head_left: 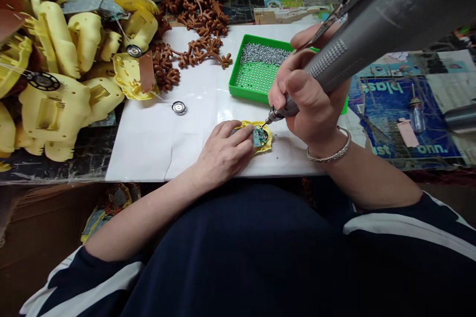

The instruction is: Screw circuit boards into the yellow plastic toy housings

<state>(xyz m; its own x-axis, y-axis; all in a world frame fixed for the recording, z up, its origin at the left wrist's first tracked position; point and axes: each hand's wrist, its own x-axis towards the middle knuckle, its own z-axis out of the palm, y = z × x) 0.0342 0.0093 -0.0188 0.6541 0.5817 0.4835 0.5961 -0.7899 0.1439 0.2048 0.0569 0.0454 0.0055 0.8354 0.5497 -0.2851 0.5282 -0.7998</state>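
My right hand (310, 104) is wrapped round a grey power screwdriver (334, 54), which slants down to the left with its lever alongside. Its bit meets the green circuit board (259, 134) in a small yellow plastic shell (267, 147). Whether a screw is under the bit is too small to tell. From the left, my left hand (228, 151) grips the shell against the white work surface, fingers bent over the board and hiding part of it. Behind the shell, a green tray (238, 90) holds a heap of small silver screws (262, 53).
Yellow plastic shells (55, 104) are piled at the left. A wired round speaker (179, 107) lies on the white board (148, 151). Brown plastic parts (201, 15) are heaped behind. On the right are a blue sheet (394, 104) and a clear bottle (417, 115).
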